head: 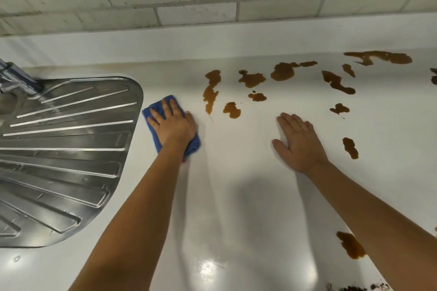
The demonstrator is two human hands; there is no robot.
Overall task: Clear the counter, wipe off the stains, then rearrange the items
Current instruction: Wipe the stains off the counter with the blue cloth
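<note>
1. The brown stains (211,92) lie scattered over the white counter (248,196), the nearest streak running long toward the wall, just right of the blue cloth (151,113).
2. The left hand (171,125) presses that cloth flat, fingers spread and straight, gripping nothing; it is the nearer hand, so wiping likely goes rightward.
3. The right hand (299,142) rests flat on bare counter, empty, with stains beyond and beside it.
4. The steel drainboard (71,149) lies to the cloth's left.

Blue cloth (151,111) folded, flat on white tabletop (236,184) beside the drainboard. Brown stains (250,79) scattered across tabletop's far and right parts, wet-looking, unwiped.
</note>
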